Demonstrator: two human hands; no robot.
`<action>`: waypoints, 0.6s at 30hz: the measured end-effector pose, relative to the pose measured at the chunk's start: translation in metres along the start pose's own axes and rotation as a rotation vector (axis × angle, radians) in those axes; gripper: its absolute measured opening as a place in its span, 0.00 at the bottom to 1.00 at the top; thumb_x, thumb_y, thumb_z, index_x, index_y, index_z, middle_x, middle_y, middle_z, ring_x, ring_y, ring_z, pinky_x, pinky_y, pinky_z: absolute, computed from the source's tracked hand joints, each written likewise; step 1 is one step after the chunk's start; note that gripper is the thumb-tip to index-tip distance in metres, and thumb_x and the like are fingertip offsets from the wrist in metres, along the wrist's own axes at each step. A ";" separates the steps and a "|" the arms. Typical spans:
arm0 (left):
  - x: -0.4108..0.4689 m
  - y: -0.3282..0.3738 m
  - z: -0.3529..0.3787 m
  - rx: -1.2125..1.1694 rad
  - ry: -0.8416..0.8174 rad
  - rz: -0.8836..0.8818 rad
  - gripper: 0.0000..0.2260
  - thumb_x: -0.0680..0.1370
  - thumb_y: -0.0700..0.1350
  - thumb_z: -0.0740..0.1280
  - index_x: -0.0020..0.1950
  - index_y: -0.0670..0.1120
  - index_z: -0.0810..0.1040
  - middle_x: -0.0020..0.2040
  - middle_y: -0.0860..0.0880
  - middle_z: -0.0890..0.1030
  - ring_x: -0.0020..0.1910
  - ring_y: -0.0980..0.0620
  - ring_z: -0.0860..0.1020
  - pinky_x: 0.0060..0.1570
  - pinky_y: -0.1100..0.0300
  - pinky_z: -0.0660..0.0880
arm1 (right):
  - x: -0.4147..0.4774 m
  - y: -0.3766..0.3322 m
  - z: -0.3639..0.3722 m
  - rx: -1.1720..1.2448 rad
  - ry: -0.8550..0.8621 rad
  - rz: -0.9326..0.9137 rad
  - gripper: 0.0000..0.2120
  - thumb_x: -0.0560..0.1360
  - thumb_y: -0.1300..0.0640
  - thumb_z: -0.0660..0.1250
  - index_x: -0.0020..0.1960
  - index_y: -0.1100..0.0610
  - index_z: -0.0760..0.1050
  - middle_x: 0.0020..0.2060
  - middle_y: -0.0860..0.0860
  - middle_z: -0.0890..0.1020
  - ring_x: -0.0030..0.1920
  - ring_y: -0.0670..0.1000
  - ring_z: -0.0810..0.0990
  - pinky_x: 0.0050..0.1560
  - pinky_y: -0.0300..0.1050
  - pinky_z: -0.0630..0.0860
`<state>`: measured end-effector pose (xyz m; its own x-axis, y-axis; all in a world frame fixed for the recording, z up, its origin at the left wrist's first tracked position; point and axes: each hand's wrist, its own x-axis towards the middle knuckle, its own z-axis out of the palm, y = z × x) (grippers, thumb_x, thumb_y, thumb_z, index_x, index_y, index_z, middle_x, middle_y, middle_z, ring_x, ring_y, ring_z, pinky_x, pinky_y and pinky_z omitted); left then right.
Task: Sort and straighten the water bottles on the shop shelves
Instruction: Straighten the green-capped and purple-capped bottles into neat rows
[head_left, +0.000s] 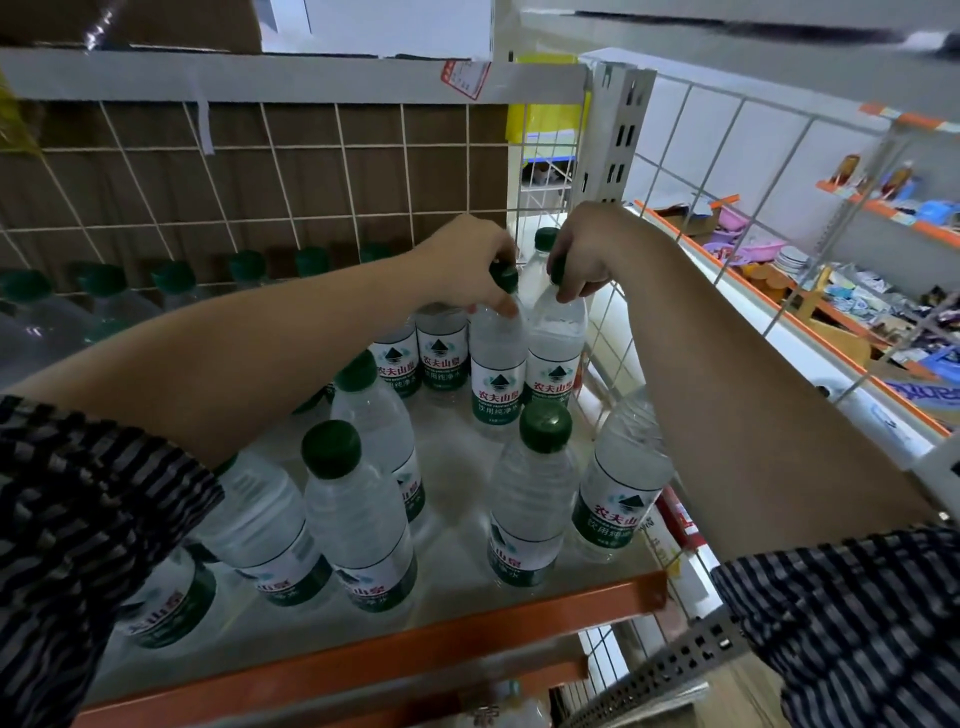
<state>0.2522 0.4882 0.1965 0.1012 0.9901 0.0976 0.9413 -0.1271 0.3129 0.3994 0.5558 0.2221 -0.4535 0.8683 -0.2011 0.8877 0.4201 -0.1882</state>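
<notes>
Both reach forward, wrists bent down: left hand grips left bottle by cap, right hand grips right bottle.

Left hand pinching, right hand pinching, both reaching forward

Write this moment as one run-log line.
left hand: grips capped bottle by its top | right hand: grips adjacent bottle likewise | shelf: other bottles standing, loosely scattered

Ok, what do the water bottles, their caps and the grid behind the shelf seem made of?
Water bottles: clear, glossy thin plastic; the water shows through. Caps: opaque dark green plastic, smooth matte tops. Grid: probably white-coated metal wire, thin rods crossing in squares.
</notes>
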 end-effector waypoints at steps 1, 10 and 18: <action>0.000 -0.001 0.000 0.015 0.013 -0.001 0.20 0.69 0.52 0.78 0.53 0.42 0.78 0.37 0.55 0.75 0.28 0.56 0.80 0.29 0.65 0.73 | -0.001 0.001 0.000 0.005 0.014 -0.007 0.17 0.69 0.58 0.77 0.56 0.61 0.82 0.47 0.55 0.86 0.47 0.53 0.85 0.58 0.50 0.80; -0.001 -0.007 0.002 0.105 0.045 -0.016 0.23 0.70 0.57 0.76 0.55 0.43 0.77 0.47 0.48 0.79 0.43 0.50 0.79 0.41 0.57 0.75 | -0.007 0.005 0.005 0.069 0.115 -0.020 0.19 0.68 0.64 0.74 0.59 0.60 0.79 0.52 0.58 0.83 0.53 0.59 0.82 0.48 0.49 0.77; -0.064 -0.012 -0.036 0.034 -0.081 -0.046 0.17 0.78 0.53 0.68 0.63 0.47 0.77 0.55 0.51 0.82 0.52 0.53 0.80 0.53 0.58 0.75 | -0.027 -0.025 -0.004 -0.044 0.250 -0.144 0.20 0.72 0.53 0.75 0.60 0.61 0.78 0.56 0.57 0.80 0.52 0.57 0.78 0.48 0.46 0.73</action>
<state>0.2231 0.4241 0.2206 0.0825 0.9966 0.0066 0.9557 -0.0810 0.2829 0.3901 0.5233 0.2360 -0.5462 0.8348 0.0692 0.8208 0.5498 -0.1549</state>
